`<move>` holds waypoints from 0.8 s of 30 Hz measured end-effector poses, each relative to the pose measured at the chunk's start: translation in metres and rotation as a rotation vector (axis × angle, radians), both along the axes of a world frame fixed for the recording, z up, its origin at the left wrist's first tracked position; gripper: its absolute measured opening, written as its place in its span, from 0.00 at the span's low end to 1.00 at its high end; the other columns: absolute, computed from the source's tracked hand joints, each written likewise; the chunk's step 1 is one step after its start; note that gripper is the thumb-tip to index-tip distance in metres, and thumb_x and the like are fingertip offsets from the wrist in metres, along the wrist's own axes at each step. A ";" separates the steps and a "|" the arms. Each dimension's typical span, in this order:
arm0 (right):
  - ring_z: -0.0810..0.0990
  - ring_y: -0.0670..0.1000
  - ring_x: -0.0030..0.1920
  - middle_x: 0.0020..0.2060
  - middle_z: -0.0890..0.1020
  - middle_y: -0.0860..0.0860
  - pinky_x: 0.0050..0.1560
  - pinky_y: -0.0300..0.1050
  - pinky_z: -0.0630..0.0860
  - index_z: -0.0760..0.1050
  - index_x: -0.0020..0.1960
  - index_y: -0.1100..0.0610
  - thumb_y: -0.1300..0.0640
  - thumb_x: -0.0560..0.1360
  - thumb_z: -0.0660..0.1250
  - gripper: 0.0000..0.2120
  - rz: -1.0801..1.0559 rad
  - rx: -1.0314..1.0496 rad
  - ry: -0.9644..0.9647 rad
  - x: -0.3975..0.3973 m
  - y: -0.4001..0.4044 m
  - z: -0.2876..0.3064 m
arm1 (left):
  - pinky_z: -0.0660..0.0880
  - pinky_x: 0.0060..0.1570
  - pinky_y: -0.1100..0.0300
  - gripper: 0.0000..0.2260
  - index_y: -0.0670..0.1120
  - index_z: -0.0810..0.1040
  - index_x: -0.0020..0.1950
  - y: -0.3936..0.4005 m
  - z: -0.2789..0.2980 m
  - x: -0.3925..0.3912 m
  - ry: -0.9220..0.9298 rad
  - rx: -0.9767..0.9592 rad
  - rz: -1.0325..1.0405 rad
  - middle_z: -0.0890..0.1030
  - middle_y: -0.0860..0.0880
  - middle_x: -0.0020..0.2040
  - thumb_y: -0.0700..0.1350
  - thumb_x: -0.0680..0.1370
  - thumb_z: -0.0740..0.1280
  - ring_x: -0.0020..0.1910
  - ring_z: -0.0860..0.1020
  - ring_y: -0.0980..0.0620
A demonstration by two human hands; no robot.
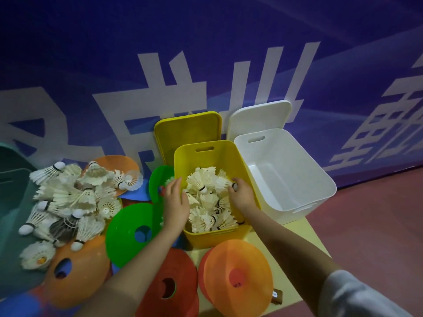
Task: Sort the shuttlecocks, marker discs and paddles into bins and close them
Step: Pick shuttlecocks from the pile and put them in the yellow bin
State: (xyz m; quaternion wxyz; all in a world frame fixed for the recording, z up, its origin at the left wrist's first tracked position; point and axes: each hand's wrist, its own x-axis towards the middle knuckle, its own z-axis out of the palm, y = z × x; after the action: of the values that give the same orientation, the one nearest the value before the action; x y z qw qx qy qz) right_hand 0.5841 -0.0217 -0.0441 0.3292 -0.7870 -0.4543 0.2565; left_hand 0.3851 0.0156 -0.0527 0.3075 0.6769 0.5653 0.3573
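Shuttlecocks [207, 197] fill yellow bin [238, 161] (both hands inside).

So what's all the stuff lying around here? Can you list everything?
Yellow plastic bin: one, centre, partly filled with white feather shuttlecocks.
Yellow lid: one, leaning on the wall behind it.
White plastic bin: one, right, nothing visible inside.
White lid: one, behind it.
Loose shuttlecock pile: many, mostly white, one dark, left.
Flat marker discs: several; green, orange, red, scattered in front.
Teal bin: one, far left, cut off.
Left hand: at the yellow bin's left rim, fingers relaxed.
Right hand: inside the bin, on the shuttlecocks.
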 end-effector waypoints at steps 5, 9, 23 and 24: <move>0.73 0.46 0.33 0.60 0.79 0.57 0.34 0.39 0.71 0.69 0.72 0.52 0.54 0.80 0.59 0.20 0.172 -0.191 -0.048 0.002 0.006 -0.021 | 0.65 0.65 0.59 0.18 0.47 0.66 0.73 -0.004 0.002 0.001 -0.181 -0.109 0.163 0.67 0.46 0.69 0.41 0.83 0.55 0.66 0.68 0.51; 0.76 0.53 0.42 0.58 0.80 0.57 0.43 0.47 0.77 0.66 0.73 0.52 0.52 0.80 0.58 0.22 0.194 -0.318 -0.127 0.001 0.008 -0.023 | 0.68 0.64 0.54 0.18 0.48 0.66 0.73 -0.002 -0.002 0.000 -0.219 -0.260 0.151 0.70 0.47 0.70 0.45 0.84 0.53 0.67 0.70 0.48; 0.76 0.42 0.51 0.50 0.79 0.48 0.49 0.39 0.73 0.75 0.61 0.53 0.56 0.78 0.63 0.12 0.004 0.393 -0.040 -0.141 -0.050 0.056 | 0.74 0.38 0.54 0.17 0.54 0.71 0.68 -0.015 0.038 -0.120 -0.103 -0.329 -0.309 0.74 0.52 0.59 0.41 0.81 0.60 0.44 0.78 0.49; 0.76 0.39 0.47 0.47 0.79 0.47 0.46 0.35 0.72 0.76 0.59 0.53 0.58 0.78 0.63 0.10 0.020 0.405 0.035 -0.167 -0.055 0.056 | 0.76 0.40 0.50 0.16 0.54 0.71 0.67 -0.020 0.037 -0.142 -0.095 -0.318 -0.330 0.75 0.52 0.58 0.40 0.81 0.61 0.46 0.78 0.47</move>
State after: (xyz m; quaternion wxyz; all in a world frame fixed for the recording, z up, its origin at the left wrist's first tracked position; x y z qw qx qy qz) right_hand 0.4170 -0.0769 0.0114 0.4859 -0.6956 -0.4987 0.1768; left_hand 0.2430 -0.0045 -0.0152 0.4908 0.6856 0.4811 0.2399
